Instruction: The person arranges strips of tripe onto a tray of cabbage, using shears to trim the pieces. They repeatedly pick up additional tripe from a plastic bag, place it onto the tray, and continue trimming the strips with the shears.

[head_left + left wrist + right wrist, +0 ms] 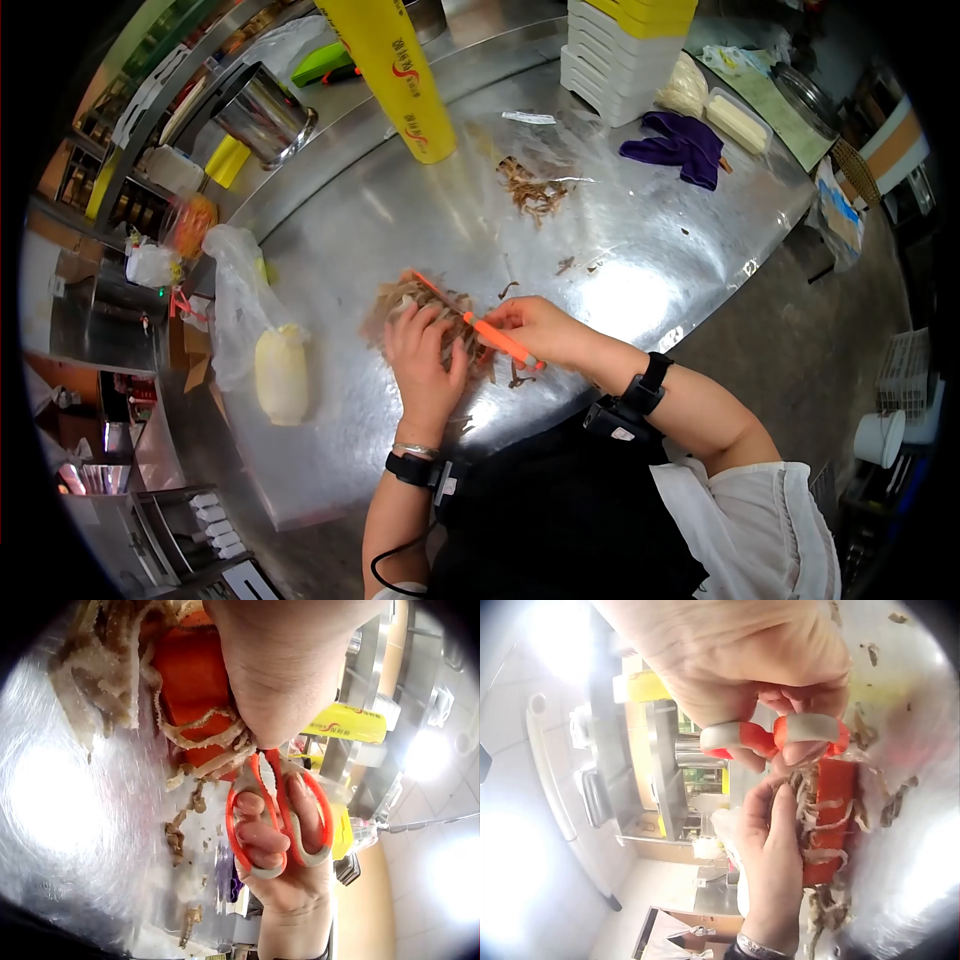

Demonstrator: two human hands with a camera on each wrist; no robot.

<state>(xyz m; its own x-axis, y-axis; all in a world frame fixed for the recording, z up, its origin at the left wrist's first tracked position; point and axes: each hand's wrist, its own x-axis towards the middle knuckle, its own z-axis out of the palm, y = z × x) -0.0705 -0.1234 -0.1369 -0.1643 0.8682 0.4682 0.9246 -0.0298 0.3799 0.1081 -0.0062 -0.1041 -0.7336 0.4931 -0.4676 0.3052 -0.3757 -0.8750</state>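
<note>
My right hand [545, 330] grips a pair of scissors [281, 817] with orange and grey handles, its fingers through the loops. My left hand [425, 355] lies over a heap of brownish, frilly strips [385, 312] on the metal table. In the right wrist view its thumb and fingers pinch some of these strips, right beside the scissors. An orange box-like thing [829, 825] sits under the strips, with several of them draped across its side. The scissors' blades are mostly hidden behind my left hand in the left wrist view.
A second clump of strips [530, 190] lies farther back on the metal table [340, 230]. Behind stand a yellow roll [400, 80] and stacked white containers [610, 70]. A purple cloth [675, 148] lies right. At left are a pale wrapped package [283, 375] and a clear bag [240, 270].
</note>
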